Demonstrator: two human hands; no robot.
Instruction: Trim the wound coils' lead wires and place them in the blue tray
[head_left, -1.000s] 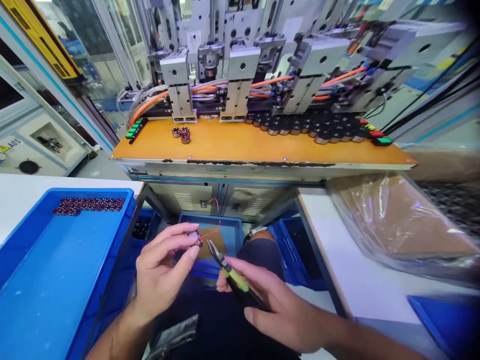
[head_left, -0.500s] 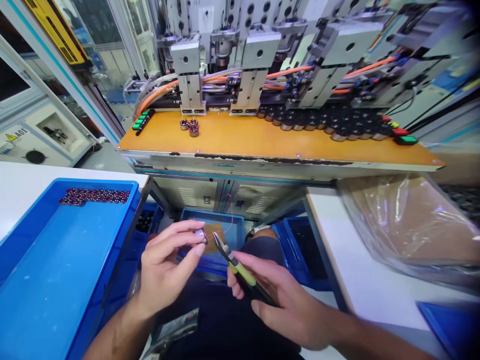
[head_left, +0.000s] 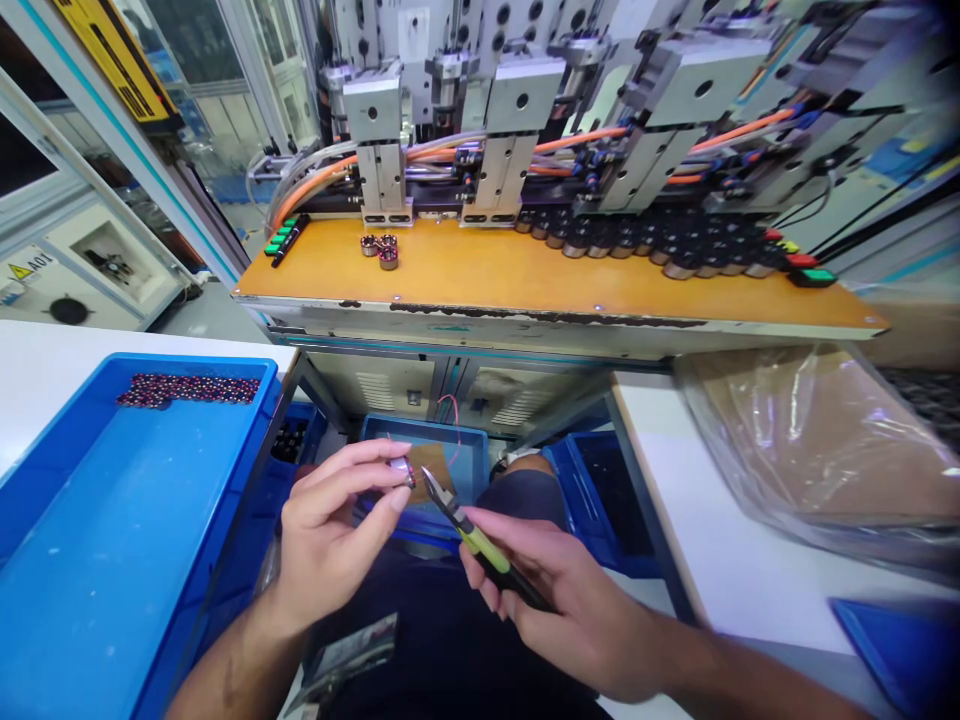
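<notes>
Between the fingertips and thumb of my left hand is a small round motor stator, metal with dark red wire windings. My right hand is wrapped round diagonal cutting pliers with green and black handles. Their pointed jaws face the stator, a little to its right and apart from it; whether the jaws are parted is too fine to tell. A thin pink wire shows beyond the jaws, above a blue bin with a piece of brown cardboard inside.
A blue tray at left holds rows of stators. On the orange bench ahead stand three stators, a marker and many black-topped cylinders, below machine fixtures. Plastic-wrapped cardboard lies at right.
The plier tips have shifted slightly left towards the stator. The pink wire hangs in a different curve, and the thin strands between stator and jaws are less visible. My left hand stays put.
</notes>
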